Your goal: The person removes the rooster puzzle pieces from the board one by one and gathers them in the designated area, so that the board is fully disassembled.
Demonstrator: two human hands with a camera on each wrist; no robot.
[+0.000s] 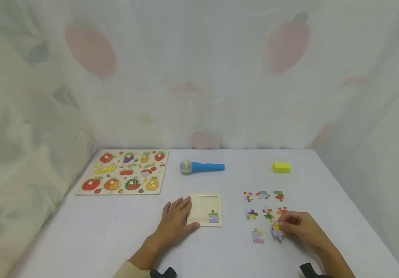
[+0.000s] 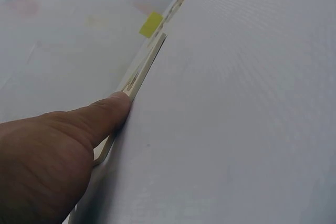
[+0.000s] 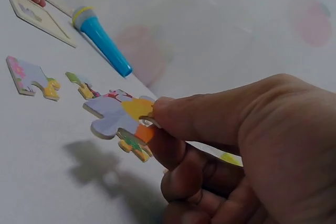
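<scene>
Between thumb and fingers, my right hand (image 1: pixel 301 228) pinches a puzzle piece (image 3: pixel 118 109) in lilac, yellow and orange, raised over the table with its shadow below. My left hand (image 1: pixel 175 223) rests with spread, straight fingers along the left side of a square wooden puzzle frame (image 1: pixel 204 225), the thumb at its lower edge. One lilac and green piece (image 1: pixel 213 217) sits in the frame's lower right corner. Loose puzzle pieces lie in rows around the right hand, including a lilac and pink one (image 1: pixel 257 235) and a green and red one (image 1: pixel 279 195).
Behind the frame lies a blue toy microphone (image 1: pixel 206 166) with a grey head. A fruit peg board (image 1: pixel 123 172) is at the back left. At the back right stands a yellow block (image 1: pixel 281 167). White curtains (image 1: pixel 199 77) surround the white table (image 1: pixel 116 224).
</scene>
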